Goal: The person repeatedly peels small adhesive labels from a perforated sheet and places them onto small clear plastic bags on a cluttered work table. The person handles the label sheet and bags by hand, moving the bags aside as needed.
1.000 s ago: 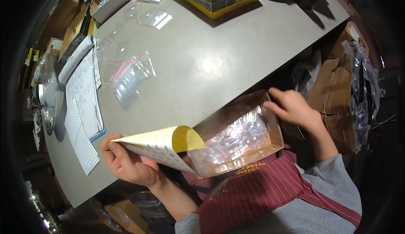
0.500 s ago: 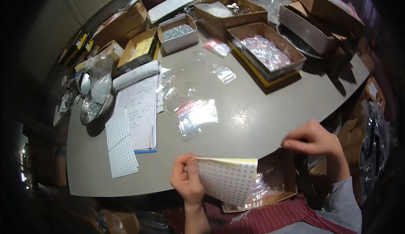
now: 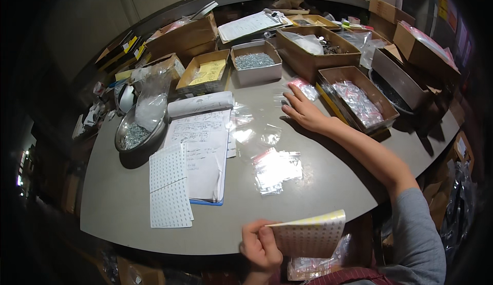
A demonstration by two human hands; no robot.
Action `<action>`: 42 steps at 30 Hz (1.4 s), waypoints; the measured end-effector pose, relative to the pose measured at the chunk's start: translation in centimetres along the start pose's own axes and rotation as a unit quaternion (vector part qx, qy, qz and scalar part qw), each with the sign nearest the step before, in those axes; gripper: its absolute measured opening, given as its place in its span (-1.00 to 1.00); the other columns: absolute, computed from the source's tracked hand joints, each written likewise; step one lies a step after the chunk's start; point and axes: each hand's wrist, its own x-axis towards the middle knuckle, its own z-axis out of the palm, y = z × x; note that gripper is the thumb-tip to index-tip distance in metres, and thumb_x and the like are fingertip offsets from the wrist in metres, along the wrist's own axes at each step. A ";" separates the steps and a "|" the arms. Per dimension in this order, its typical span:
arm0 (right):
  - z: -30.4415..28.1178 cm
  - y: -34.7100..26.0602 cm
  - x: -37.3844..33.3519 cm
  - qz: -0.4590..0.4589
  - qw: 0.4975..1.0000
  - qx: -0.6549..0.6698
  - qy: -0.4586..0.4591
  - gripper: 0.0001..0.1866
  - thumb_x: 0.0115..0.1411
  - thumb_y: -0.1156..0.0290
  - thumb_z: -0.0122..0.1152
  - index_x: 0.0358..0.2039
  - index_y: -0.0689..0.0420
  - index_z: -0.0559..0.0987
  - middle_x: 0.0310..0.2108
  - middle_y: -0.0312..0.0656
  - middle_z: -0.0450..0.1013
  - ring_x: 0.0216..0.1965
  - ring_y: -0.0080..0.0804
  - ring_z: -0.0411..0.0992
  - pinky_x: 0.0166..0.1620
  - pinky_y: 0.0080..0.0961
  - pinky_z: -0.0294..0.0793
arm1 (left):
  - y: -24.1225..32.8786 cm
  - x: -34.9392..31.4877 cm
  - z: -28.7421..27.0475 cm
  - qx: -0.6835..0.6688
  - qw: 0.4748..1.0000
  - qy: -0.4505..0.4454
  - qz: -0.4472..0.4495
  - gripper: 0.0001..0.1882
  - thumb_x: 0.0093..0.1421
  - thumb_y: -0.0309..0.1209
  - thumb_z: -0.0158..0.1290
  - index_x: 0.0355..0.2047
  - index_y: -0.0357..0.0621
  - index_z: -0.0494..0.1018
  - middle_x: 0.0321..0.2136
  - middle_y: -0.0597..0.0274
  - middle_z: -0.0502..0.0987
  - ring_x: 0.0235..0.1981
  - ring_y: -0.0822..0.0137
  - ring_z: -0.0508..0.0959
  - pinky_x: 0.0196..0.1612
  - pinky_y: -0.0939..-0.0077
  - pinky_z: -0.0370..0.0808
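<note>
At the table's near edge my left hand [image 3: 262, 246] pinches a folded sheet of stickers [image 3: 310, 238], white with rows of small printed marks and a yellowish back. My right hand [image 3: 306, 113] reaches far across the table, palm down with fingers spread, holding nothing that I can see. Its fingertips are beside small clear zip bags with a red edge [image 3: 306, 89]; whether they touch is unclear. More clear zip bags [image 3: 277, 169] lie in a shiny pile mid-table. Below the sticker sheet, a box of clear bags [image 3: 316, 264] is partly hidden at my lap.
Left of the pile lie a clipboard with handwritten pages [image 3: 203, 151] and other sticker sheets [image 3: 170, 192]. A metal bowl [image 3: 134, 136] holds small metal parts. Behind stand a white box of metal parts [image 3: 257, 65], a box with yellow paper [image 3: 208, 72] and a box of filled bags [image 3: 359, 100].
My right hand has gone from the table's near right edge to the far bags, its fingers now spread. My left hand still holds the sticker sheet. The whole view has shifted.
</note>
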 end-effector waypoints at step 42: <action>0.6 -1.4 3.9 -0.038 0.996 -0.081 -0.006 -0.44 0.36 -0.17 0.04 0.09 0.00 0.56 0.09 -0.06 0.43 0.34 -0.02 0.23 0.44 0.22 -0.22 | 0.4 1.3 0.4 0.120 0.989 -0.049 0.065 -0.84 0.36 -0.46 0.10 -0.28 -0.32 0.59 -0.49 0.12 0.65 -0.51 0.38 0.63 -0.38 0.57 0.53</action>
